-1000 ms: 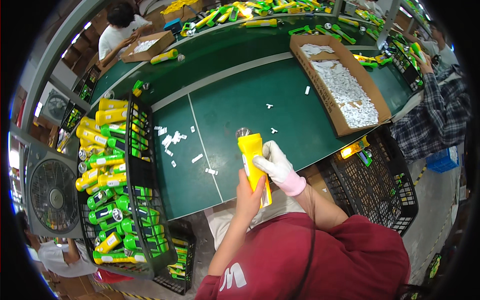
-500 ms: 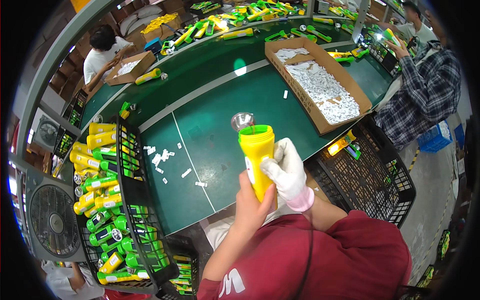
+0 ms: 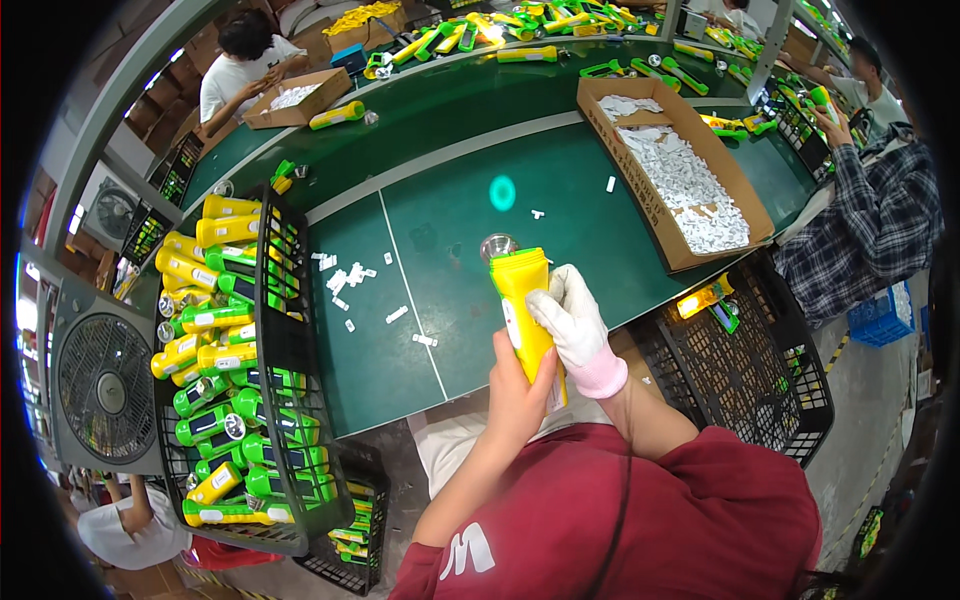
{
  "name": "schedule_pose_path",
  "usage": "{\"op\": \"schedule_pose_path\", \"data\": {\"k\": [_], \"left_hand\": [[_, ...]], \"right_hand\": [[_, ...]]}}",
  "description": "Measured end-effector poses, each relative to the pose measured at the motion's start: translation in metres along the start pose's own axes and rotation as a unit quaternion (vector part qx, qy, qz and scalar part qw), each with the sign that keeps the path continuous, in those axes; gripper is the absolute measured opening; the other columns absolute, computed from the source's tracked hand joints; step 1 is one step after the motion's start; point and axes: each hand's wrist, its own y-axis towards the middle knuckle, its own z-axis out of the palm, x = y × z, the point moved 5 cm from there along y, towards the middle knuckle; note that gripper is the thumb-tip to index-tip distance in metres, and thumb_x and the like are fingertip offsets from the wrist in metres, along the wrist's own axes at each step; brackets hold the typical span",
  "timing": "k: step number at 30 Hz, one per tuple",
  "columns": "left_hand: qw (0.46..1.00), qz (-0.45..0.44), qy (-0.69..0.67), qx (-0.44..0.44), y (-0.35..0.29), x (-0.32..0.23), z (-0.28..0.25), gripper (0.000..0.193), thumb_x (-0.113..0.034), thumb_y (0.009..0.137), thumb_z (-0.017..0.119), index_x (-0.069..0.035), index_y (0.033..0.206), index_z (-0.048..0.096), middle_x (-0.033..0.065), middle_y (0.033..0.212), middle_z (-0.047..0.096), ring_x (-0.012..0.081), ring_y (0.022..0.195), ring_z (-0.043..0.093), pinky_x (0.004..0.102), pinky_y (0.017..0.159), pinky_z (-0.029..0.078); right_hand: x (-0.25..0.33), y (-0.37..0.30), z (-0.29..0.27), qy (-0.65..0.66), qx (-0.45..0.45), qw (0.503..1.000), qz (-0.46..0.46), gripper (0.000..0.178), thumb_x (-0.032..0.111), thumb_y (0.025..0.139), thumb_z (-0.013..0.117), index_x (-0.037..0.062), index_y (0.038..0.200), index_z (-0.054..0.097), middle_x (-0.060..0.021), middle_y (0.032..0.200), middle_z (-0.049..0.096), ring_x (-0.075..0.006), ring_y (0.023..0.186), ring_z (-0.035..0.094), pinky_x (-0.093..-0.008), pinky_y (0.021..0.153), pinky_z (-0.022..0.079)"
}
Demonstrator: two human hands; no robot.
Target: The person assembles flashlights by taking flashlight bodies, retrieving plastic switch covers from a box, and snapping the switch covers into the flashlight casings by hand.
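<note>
A yellow flashlight body [image 3: 527, 310] with a green threaded rim is held upright, slightly tilted, in front of me. My bare left hand [image 3: 520, 385] wraps round its lower part. My right hand [image 3: 572, 320], in a white glove with a pink cuff, is closed against its right side, the thumb pressed on the yellow wall. Whether a small part sits under that thumb is hidden. A round silver reflector [image 3: 498, 246] shows just beyond the open top end. Past it, a small white piece [image 3: 538, 214] lies on the green table [image 3: 450, 215].
At my left stands a black crate [image 3: 262, 340] full of yellow and green flashlights. A cardboard box [image 3: 655, 215] of small white parts is at the far right, above another black crate [image 3: 735, 370]. Loose white pieces [image 3: 345, 280] lie left. Co-workers sit around.
The view has shifted, so the table and crates appear farther right. The flashlight's open mouth has tipped away from view. A small white piece now shows on the table beyond the reflector.
</note>
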Motion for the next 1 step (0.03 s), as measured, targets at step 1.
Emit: {"op": "schedule_pose_path", "data": {"k": [1], "left_hand": [[1.0, -0.006, -0.001, -0.004, -0.0004, 0.0025, -0.0017, 0.038, -0.021, 0.087, 0.057, 0.0, 0.109, 0.034, 0.0245, 0.09, 0.06, 0.0388, 0.082, 0.062, 0.0418, 0.069, 0.047]], "right_hand": [[-0.0065, 0.0014, 0.0013, 0.005, 0.005, 1.0, 0.01, 0.024, 0.02, 0.084, 0.06, 0.0057, 0.083, 0.041, -0.0015, 0.07, 0.041, -0.0093, 0.064, 0.04, -0.0259, 0.058, 0.039]]}}
